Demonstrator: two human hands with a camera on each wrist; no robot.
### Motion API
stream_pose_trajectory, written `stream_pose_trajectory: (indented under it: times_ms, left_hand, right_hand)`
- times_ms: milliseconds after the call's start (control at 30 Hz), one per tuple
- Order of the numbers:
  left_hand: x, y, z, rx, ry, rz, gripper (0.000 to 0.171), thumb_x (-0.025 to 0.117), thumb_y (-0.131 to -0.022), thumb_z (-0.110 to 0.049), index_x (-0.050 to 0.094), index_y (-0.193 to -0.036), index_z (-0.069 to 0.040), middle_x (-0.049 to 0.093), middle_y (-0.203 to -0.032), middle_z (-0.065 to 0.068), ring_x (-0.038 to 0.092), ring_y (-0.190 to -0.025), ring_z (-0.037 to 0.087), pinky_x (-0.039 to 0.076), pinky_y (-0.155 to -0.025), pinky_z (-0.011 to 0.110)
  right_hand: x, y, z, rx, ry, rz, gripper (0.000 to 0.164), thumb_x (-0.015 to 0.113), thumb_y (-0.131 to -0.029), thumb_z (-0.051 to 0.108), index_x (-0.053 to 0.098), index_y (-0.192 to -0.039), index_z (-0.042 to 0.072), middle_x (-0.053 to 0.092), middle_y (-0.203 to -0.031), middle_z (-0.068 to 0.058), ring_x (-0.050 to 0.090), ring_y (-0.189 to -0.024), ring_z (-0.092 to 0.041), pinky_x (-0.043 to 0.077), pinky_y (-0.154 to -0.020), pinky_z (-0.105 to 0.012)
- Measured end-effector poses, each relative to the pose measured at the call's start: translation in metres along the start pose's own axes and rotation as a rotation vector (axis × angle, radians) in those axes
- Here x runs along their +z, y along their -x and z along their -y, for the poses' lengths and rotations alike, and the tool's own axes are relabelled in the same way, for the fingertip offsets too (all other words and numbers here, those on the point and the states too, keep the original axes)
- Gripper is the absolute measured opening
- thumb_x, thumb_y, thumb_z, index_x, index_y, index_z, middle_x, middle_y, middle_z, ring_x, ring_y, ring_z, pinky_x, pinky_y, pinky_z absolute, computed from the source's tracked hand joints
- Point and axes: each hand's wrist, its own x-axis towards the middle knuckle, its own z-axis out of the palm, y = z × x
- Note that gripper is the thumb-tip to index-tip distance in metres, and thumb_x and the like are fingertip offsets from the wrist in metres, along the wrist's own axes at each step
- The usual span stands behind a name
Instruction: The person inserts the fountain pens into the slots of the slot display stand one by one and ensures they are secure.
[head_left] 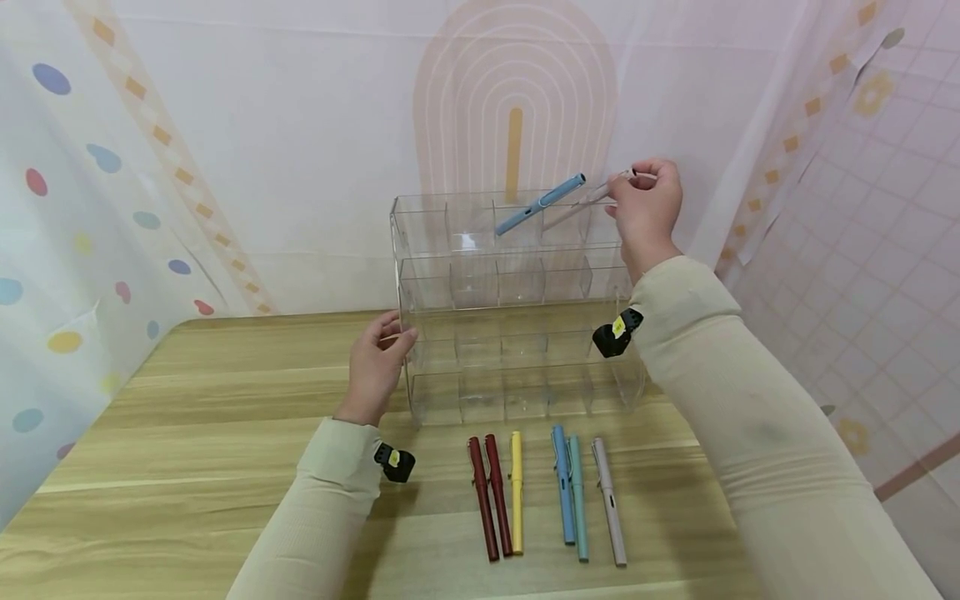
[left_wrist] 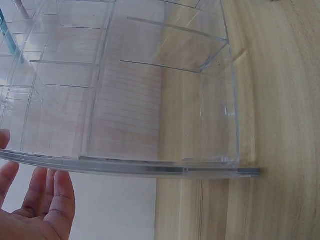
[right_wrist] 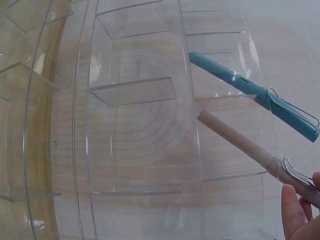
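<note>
A clear acrylic display rack point(head_left: 521, 312) with rows of compartments stands upright on the table. My right hand point(head_left: 651, 204) pinches a pale pinkish-grey pen point(right_wrist: 240, 140) near its clip end. The pen slants, its other end down in a top-row compartment. Beside it a blue pen point(head_left: 540, 205) leans in the neighbouring top compartment, its clip end sticking up. My left hand point(head_left: 377, 364) holds the rack's left side edge, with the thumb in front and the other fingers point(left_wrist: 60, 200) outside the panel.
In front of the rack lie two dark red pens point(head_left: 483, 500), a yellow pen point(head_left: 517, 492), a blue pen point(head_left: 564, 483), a teal pen point(head_left: 577, 500) and a pale grey pen point(head_left: 609, 504). Behind the wooden table point(head_left: 225, 433) hangs a patterned curtain point(head_left: 300, 150).
</note>
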Motion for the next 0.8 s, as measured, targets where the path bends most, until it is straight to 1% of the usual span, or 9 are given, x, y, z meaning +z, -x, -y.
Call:
stream_pose_trajectory:
  times_ms: [100,133,233,433,533,633,733,800]
  left_hand:
    - [0.001,0.0,0.0,-0.004,-0.003,0.004,0.043,0.056,-0.098,-0.014,0.047,-0.14,-0.005,0.051,-0.127,0.017,0.05,-0.108,0.023,0.048,-0.082,0.026]
    - [0.001,-0.002,0.004,0.006,-0.003,0.001,0.043,0.056,-0.098,-0.015,0.048,-0.139,-0.006,0.051,-0.127,0.017,0.05,-0.108,0.023,0.048,-0.083,0.028]
    - [0.001,-0.003,0.005,0.009,-0.01,-0.003,0.043,0.056,-0.098,-0.015,0.048,-0.139,-0.006,0.051,-0.126,0.017,0.05,-0.108,0.023,0.048,-0.086,0.032]
    - [0.001,-0.003,0.005,0.0,-0.013,0.0,0.044,0.056,-0.098,-0.015,0.047,-0.14,-0.007,0.05,-0.128,0.017,0.049,-0.11,0.024,0.047,-0.083,0.028]
    - [0.002,-0.002,0.004,-0.004,-0.011,0.004,0.044,0.056,-0.098,-0.015,0.047,-0.14,-0.006,0.051,-0.127,0.017,0.049,-0.11,0.024,0.047,-0.084,0.029]
    - [0.002,-0.001,0.003,-0.006,-0.007,0.009,0.044,0.056,-0.098,-0.015,0.047,-0.14,-0.006,0.051,-0.126,0.017,0.049,-0.11,0.024,0.047,-0.084,0.029]
    - [0.003,-0.001,0.003,-0.008,-0.002,0.009,0.044,0.056,-0.098,-0.015,0.047,-0.14,-0.006,0.051,-0.126,0.017,0.05,-0.109,0.024,0.046,-0.081,0.025]
    - [0.003,-0.001,0.003,-0.007,-0.003,0.009,0.044,0.056,-0.098,-0.015,0.047,-0.14,-0.006,0.051,-0.126,0.017,0.05,-0.109,0.024,0.046,-0.079,0.024]
  right_hand:
    - [0.0,0.0,-0.001,-0.001,0.022,0.005,0.023,0.063,-0.092,0.006,0.047,-0.107,0.012,0.045,-0.095,0.0,0.055,-0.08,-0.01,0.054,-0.078,-0.027]
    - [-0.001,0.0,-0.001,0.001,0.024,0.004,0.023,0.063,-0.092,0.006,0.047,-0.107,0.012,0.045,-0.095,0.0,0.055,-0.08,-0.01,0.054,-0.077,-0.026]
    - [-0.002,-0.001,-0.002,-0.008,0.049,0.005,0.024,0.062,-0.092,0.007,0.047,-0.109,0.012,0.045,-0.095,0.001,0.056,-0.082,-0.011,0.054,-0.077,-0.025]
    - [-0.003,-0.002,-0.004,-0.019,0.08,0.004,0.026,0.062,-0.092,0.006,0.047,-0.112,0.012,0.045,-0.096,0.001,0.055,-0.083,-0.011,0.054,-0.08,-0.028]
    - [-0.004,-0.001,-0.004,-0.014,0.083,0.007,0.028,0.062,-0.092,0.006,0.047,-0.115,0.011,0.045,-0.097,0.001,0.054,-0.083,-0.01,0.053,-0.082,-0.028]
    - [-0.005,-0.001,-0.003,-0.005,0.075,0.012,0.036,0.063,-0.091,0.007,0.047,-0.123,0.009,0.045,-0.098,0.001,0.055,-0.084,-0.01,0.053,-0.084,-0.03]
    - [-0.009,0.001,-0.003,-0.003,0.061,0.01,0.045,0.065,-0.09,0.008,0.046,-0.13,0.008,0.046,-0.099,0.001,0.055,-0.085,-0.01,0.052,-0.085,-0.031]
    - [-0.012,0.003,-0.003,-0.011,0.052,0.0,0.048,0.067,-0.089,0.009,0.046,-0.132,0.008,0.047,-0.1,0.002,0.055,-0.087,-0.01,0.051,-0.085,-0.032]
